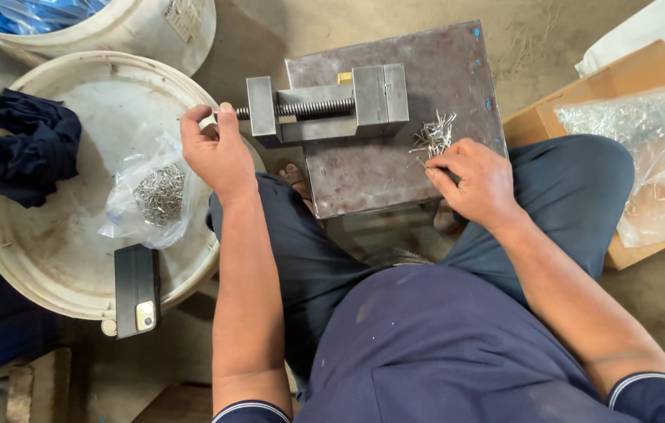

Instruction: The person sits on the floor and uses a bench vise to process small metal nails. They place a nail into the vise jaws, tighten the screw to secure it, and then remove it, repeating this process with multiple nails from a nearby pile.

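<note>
Right hand (477, 182) pinches pins (434, 136) near the plate's (379, 176) right edge; left hand (215, 149) grips the vise (328, 106) handle at centre.

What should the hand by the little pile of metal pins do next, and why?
Probably pinch one pin from the pile of metal pins and carry it to the small vise. The right hand already has its fingertips at the pile's edge on the steel block, while the left hand grips the vise's screw handle, and the gap between the jaws looks open.
</note>
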